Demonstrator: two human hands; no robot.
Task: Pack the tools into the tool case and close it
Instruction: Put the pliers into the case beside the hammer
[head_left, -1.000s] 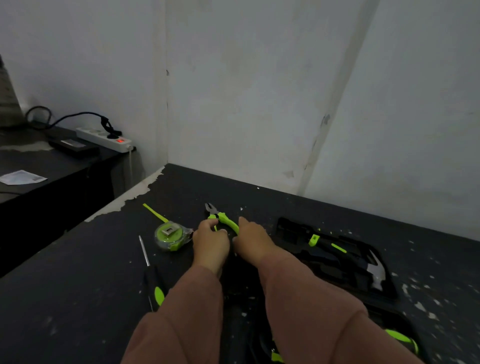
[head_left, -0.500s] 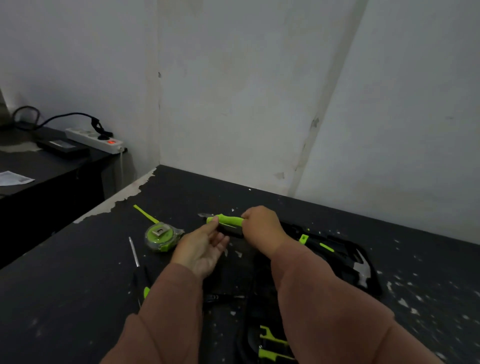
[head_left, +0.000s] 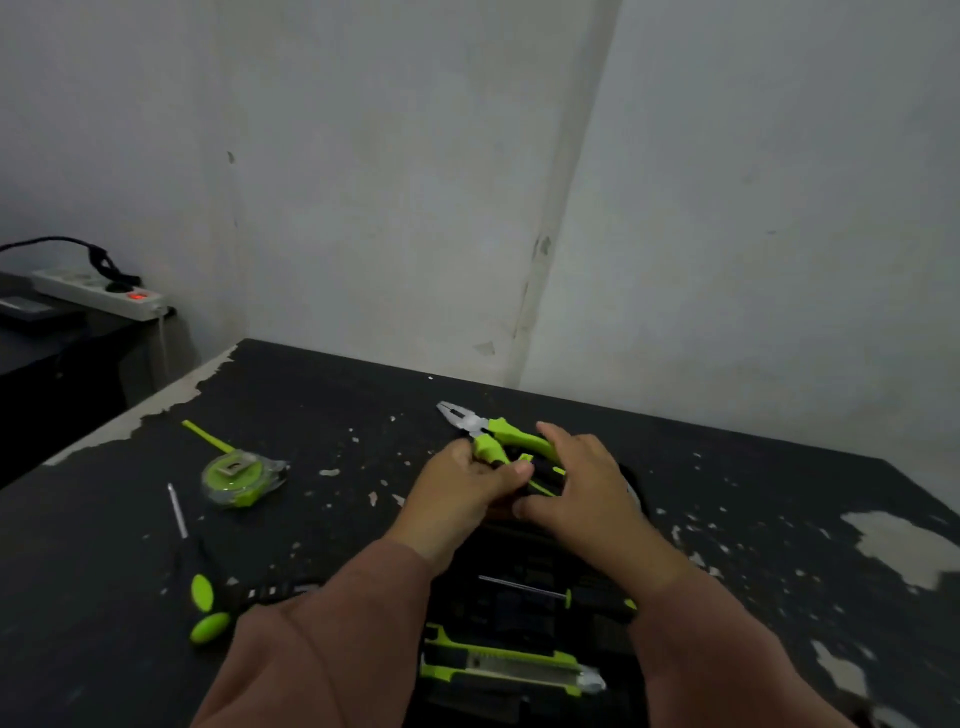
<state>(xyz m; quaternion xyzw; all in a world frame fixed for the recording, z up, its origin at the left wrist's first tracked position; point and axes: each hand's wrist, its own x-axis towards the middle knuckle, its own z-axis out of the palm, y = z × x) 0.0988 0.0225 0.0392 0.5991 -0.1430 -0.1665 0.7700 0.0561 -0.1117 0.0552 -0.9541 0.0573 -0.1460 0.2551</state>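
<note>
A: Head view, which tools are packed?

B: In the open tool case (head_left: 524, 613), below the hands, lie a utility knife (head_left: 509, 667) and a thin screwdriver (head_left: 524, 590).

A: The hands?

B: The left hand (head_left: 467, 483) is closed around one handle of the pliers (head_left: 493, 436); the right hand (head_left: 582, 478) lies loosely curled over the other handle, above the case's far end.

A: What remains?

B: Left of the hands, on the surface (head_left: 322, 410), a tape measure (head_left: 236, 475) and a second screwdriver (head_left: 195, 566); then closing.

- Dim, scuffed white plaster walls (head_left: 415, 182) meet in a far corner.
- Black worktop (head_left: 779, 493) with chipped paint.
- Far left, a white power strip (head_left: 98, 293) on a dark desk (head_left: 47, 343).
</note>
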